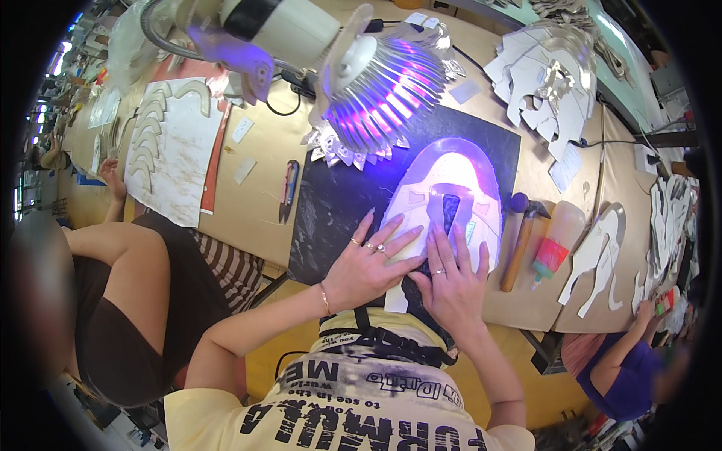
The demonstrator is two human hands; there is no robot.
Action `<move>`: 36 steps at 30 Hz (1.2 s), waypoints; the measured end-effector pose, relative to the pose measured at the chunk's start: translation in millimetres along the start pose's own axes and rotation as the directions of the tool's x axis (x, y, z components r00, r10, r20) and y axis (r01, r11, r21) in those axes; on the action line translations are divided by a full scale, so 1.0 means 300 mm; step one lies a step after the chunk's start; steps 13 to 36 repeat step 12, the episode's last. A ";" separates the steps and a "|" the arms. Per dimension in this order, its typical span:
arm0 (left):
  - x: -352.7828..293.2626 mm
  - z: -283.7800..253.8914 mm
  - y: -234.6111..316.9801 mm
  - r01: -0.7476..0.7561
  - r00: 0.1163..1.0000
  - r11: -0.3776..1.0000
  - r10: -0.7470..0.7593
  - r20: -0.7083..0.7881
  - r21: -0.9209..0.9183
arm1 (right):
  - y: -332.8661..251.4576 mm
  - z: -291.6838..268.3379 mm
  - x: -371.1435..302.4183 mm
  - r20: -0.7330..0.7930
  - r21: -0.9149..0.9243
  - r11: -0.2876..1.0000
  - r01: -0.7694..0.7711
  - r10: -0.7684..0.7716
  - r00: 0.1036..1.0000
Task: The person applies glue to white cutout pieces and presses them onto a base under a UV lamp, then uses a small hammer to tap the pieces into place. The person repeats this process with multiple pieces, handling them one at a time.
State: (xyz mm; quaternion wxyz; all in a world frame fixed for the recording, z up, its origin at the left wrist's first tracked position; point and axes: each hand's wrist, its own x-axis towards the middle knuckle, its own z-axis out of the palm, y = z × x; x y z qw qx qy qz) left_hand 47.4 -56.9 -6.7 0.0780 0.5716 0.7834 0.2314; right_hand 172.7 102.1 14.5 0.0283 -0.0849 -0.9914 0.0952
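A white shoe upper (415, 194) lies flat on a black slab (331, 203), its rounded toe pointing away from me and lit violet. My left hand (370, 263) rests on its left side with the fingers spread, rings on some of them. On the near middle and right side lies my right hand (457, 289), fingers stretched forward beside the dark opening in the upper. The palms cover the upper's near end. Just beyond the toe and to the left hangs a finned metal lamp (391, 86) glowing purple.
Right of the slab lie a hammer (520, 244), a glue bottle (558, 233) and white cut pieces (596, 259). Pens (289, 192) lie to its left. Stacked pieces (545, 75) stand far right. Co-workers sit on the left (120, 293) and right (628, 372).
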 end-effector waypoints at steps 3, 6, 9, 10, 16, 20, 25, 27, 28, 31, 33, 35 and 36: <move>-0.001 -0.001 0.000 -0.003 1.000 1.000 0.003 -0.008 -0.014 | -0.002 -0.006 0.003 0.017 0.000 1.000 0.021 -0.021 1.000; 0.000 -0.005 -0.004 -0.011 1.000 1.000 0.011 0.017 -0.005 | 0.040 -0.025 0.024 0.011 0.033 0.998 0.057 -0.058 0.998; -0.001 0.003 -0.001 -0.002 1.000 1.000 0.002 0.013 -0.016 | 0.063 -0.035 0.043 0.035 0.074 0.995 0.060 -0.063 0.997; -0.003 0.004 -0.002 0.004 1.000 1.000 -0.003 0.014 -0.020 | 0.056 -0.031 0.048 0.048 0.074 0.996 0.052 -0.056 0.997; -0.006 0.007 -0.009 -0.003 1.000 1.000 0.004 0.028 -0.028 | 0.046 -0.018 0.060 0.060 0.076 0.996 0.049 -0.054 0.997; -0.006 0.007 -0.009 -0.003 1.000 1.000 0.004 0.028 -0.028 | 0.046 -0.018 0.060 0.060 0.076 0.996 0.049 -0.054 0.997; -0.006 0.007 -0.009 -0.003 1.000 1.000 0.004 0.028 -0.028 | 0.046 -0.018 0.060 0.060 0.076 0.996 0.049 -0.054 0.997; -0.006 0.007 -0.009 -0.003 1.000 1.000 0.004 0.028 -0.028 | 0.046 -0.018 0.060 0.060 0.076 0.996 0.049 -0.054 0.997; -0.006 0.007 -0.009 -0.003 1.000 1.000 0.004 0.028 -0.028 | 0.046 -0.018 0.060 0.060 0.076 0.996 0.049 -0.054 0.997; -0.006 0.007 -0.009 -0.003 1.000 1.000 0.004 0.028 -0.028 | 0.046 -0.018 0.060 0.060 0.076 0.996 0.049 -0.054 0.997; -0.006 0.007 -0.009 -0.003 1.000 1.000 0.004 0.028 -0.028 | 0.046 -0.018 0.060 0.060 0.076 0.996 0.049 -0.054 0.997; -0.006 0.007 -0.009 -0.003 1.000 1.000 0.004 0.028 -0.028 | 0.046 -0.018 0.060 0.060 0.076 0.996 0.049 -0.054 0.997; -0.006 0.007 -0.009 -0.003 1.000 1.000 0.004 0.028 -0.028 | 0.046 -0.018 0.060 0.060 0.076 0.996 0.049 -0.054 0.997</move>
